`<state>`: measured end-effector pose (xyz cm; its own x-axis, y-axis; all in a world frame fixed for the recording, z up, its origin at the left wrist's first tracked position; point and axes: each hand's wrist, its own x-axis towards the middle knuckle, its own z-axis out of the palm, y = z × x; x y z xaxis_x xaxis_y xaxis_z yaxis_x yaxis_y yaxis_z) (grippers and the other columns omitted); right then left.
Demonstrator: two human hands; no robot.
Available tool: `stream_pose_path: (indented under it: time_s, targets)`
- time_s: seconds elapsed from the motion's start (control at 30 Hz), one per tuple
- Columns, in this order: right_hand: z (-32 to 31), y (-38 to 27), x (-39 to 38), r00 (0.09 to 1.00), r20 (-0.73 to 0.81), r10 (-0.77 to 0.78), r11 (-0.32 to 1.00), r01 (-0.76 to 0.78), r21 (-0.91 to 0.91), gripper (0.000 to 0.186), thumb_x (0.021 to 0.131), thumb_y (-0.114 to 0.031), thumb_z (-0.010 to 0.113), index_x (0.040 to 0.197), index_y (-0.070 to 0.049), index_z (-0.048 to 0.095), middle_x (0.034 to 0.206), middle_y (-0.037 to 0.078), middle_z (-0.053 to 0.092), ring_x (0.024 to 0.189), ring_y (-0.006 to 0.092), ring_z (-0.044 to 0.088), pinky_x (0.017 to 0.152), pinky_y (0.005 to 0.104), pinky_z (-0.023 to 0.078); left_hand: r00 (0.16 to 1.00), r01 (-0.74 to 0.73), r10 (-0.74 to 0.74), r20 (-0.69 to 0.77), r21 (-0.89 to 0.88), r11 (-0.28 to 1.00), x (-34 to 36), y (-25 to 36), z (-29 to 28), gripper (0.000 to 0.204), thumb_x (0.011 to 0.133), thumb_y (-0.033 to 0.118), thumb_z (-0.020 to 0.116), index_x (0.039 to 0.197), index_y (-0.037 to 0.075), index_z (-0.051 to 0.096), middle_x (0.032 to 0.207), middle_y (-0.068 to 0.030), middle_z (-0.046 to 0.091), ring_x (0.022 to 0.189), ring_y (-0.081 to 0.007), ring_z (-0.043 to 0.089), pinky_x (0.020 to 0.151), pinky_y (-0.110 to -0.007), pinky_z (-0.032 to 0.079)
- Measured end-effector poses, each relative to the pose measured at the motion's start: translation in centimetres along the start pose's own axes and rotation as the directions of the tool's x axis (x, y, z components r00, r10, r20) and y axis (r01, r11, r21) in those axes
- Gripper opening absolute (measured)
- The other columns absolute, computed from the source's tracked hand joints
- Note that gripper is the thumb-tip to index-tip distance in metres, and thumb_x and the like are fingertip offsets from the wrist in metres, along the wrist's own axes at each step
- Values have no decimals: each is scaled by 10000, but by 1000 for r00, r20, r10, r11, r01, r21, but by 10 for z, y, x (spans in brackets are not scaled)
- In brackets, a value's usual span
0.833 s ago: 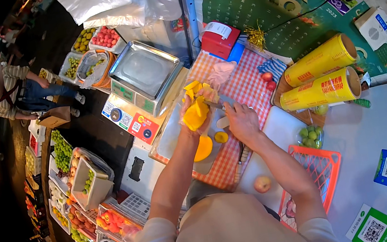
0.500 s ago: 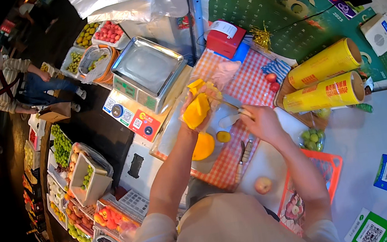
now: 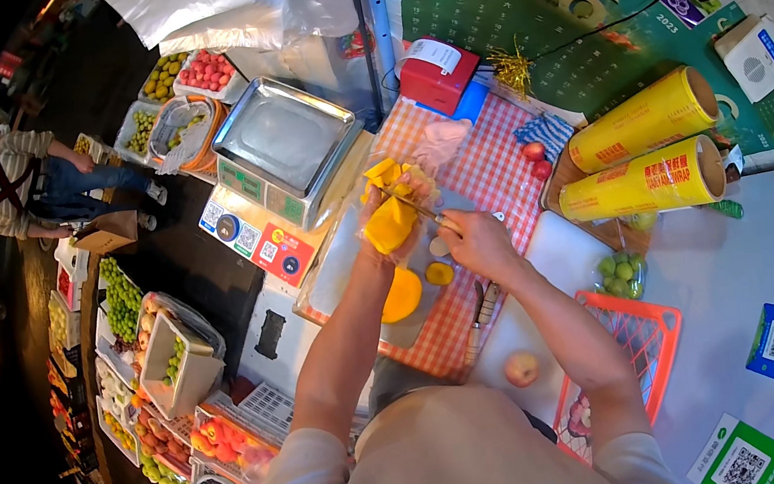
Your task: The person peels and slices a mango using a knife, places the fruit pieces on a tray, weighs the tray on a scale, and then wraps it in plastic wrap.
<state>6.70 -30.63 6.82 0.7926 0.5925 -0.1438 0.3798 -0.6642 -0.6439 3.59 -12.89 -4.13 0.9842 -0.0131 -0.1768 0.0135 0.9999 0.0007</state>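
Observation:
My left hand, seemingly in a thin clear plastic glove or wrap, is closed around a peeled orange-yellow mango, with cut pieces at its far end. In my right hand I grip a knife, its blade reaching left onto the mango. Below them, a larger orange-yellow fruit piece and a small round piece lie on a grey tray or board. Another knife rests on the red-checked cloth.
A metal-topped scale stands ahead to the left. To the right are yellow wrap rolls, bagged green fruit, an apple and an orange-red basket. Fruit crates line the left; a person stands beyond.
My right hand has moved left and slightly down, bringing the knife blade onto the mango. My left hand keeps its hold. The view has shifted a little.

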Motion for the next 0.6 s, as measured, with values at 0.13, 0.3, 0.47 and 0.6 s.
stream_pose_path:
  time_s: [0.13, 0.3, 0.47, 0.6]
  targets:
    - [12, 12, 2, 984, -116, -138, 977, 115, -182, 276, 869, -224, 661, 1087, -57, 682, 851, 147, 689, 748, 345, 686, 676, 466, 552, 1000, 7, -7, -3, -5, 1000, -5, -6, 16, 573, 966, 476, 580, 1362, 70, 497, 1312, -149, 583, 1217, -324, 579, 1105, -482, 432]
    - [10, 12, 11, 988, -103, -117, 959, 85, -271, 331, 882, -232, 680, 1154, -43, 671, 916, 148, 682, 776, 343, 685, 672, 432, 560, 1000, 28, -28, 11, -13, 1000, -10, 3, 10, 663, 996, 485, 501, 1480, 46, 389, 1467, -195, 473, 1352, -344, 472, 1150, -468, 379]
    - [5, 12, -4, 942, -140, -306, 951, 296, -83, 348, 862, -227, 682, 1159, -45, 676, 833, 138, 676, 692, 326, 685, 611, 417, 563, 991, 32, -52, -122, -161, 986, -15, 6, 14, 615, 1021, 501, 412, 1450, 60, 420, 1409, -205, 514, 1296, -365, 520, 1112, -463, 431]
    - [5, 10, -15, 956, -124, -266, 961, 253, -112, 333, 874, -234, 676, 1149, -47, 678, 838, 143, 677, 692, 327, 684, 603, 424, 560, 998, 54, -61, -36, -171, 984, -13, 9, 14, 649, 1009, 510, 427, 1450, 34, 408, 1439, -212, 485, 1319, -363, 501, 1108, -452, 437]
